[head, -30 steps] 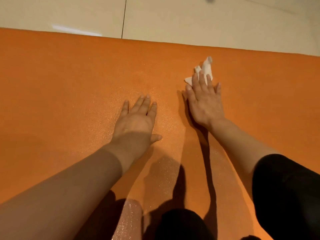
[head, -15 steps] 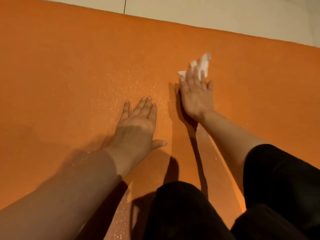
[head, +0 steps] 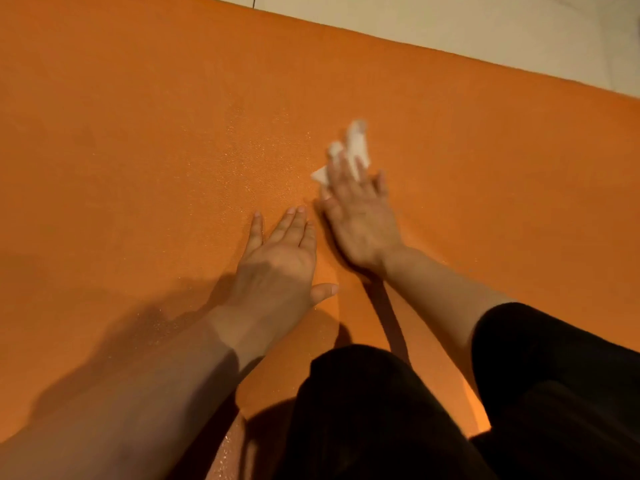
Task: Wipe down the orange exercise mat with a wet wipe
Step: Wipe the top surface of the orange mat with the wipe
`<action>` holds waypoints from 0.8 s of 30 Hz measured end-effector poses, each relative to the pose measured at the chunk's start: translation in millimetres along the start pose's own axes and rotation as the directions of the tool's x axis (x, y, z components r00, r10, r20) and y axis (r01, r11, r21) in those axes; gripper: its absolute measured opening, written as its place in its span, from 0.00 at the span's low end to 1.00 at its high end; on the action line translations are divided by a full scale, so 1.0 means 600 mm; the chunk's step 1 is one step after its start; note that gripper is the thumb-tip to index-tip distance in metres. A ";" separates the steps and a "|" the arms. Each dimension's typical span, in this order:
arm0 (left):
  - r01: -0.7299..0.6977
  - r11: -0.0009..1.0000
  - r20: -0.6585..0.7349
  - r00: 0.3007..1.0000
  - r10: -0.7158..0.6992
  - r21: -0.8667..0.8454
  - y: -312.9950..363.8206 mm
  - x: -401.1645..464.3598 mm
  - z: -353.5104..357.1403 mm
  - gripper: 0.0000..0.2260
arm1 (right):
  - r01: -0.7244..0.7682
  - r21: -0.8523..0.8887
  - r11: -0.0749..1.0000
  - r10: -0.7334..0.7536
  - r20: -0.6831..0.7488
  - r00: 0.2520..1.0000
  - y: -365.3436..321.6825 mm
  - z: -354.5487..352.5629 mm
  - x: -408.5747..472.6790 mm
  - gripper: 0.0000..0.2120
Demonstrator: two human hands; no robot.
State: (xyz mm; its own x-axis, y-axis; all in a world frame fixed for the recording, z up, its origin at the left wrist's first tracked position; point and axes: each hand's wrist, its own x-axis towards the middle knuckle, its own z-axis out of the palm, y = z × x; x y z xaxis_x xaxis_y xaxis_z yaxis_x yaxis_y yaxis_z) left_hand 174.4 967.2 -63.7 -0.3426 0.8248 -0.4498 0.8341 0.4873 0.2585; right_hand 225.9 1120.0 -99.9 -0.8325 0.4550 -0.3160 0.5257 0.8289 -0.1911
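The orange exercise mat point(head: 138, 133) fills most of the view, with a damp sheen of fine droplets around its middle. My right hand point(head: 360, 216) lies flat on the mat with straight fingers, pressing a crumpled white wet wipe point(head: 356, 147) that sticks out beyond the fingertips. The hand and wipe look motion-blurred. My left hand point(head: 277, 268) rests flat on the mat just left of the right hand, fingers straight and thumb spread, holding nothing.
Pale floor tiles point(head: 485, 32) run along the mat's far edge at the top right. My knees in black clothing point(head: 450, 410) sit on the mat at the bottom right. Shadows of my arms fall to the lower left.
My right hand has slid the wipe leftward and nearer to the left hand. The view has tilted down, so less floor shows. My left hand has stayed planted.
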 end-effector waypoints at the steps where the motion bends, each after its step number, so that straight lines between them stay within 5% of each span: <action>1: 0.003 1.000 -0.005 1.000 -0.003 -0.001 0.003 -0.007 0.002 0.41 | 0.099 0.003 0.995 -0.099 0.030 0.995 -0.008 0.005 -0.015 0.31; 4: 0.011 1.000 0.042 0.999 -0.011 0.011 0.008 -0.026 0.005 0.40 | 0.151 -0.041 0.988 -0.148 0.058 0.987 0.030 0.007 -0.050 0.34; 9: 0.051 0.999 0.104 0.993 -0.049 -0.011 0.015 -0.045 0.005 0.38 | -0.213 -0.020 0.977 0.214 0.048 0.976 0.072 -0.008 -0.073 0.28; 15: 0.049 0.998 0.098 0.994 -0.045 -0.043 0.037 -0.063 0.010 0.35 | 0.121 0.103 0.987 -0.136 0.157 0.978 -0.015 0.015 -0.135 0.27; 21: 0.060 0.998 0.150 0.987 -0.062 0.012 0.045 -0.090 0.007 0.33 | -0.128 0.036 0.991 0.120 0.184 0.976 0.063 0.002 -0.174 0.27; 24: 0.070 0.998 0.115 0.991 -0.070 0.004 0.057 -0.102 0.013 0.31 | -0.121 0.073 0.990 0.105 0.192 0.976 0.026 0.004 -0.183 0.27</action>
State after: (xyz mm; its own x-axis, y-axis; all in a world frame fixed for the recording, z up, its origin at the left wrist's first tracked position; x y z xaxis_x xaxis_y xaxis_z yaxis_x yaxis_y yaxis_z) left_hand 227.1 931.4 -33.8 -0.3479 0.7503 -0.5621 0.8101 0.5424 0.2227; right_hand 325.9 1082.4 -70.6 -0.7235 0.4685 -0.5071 0.6339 0.7417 -0.2192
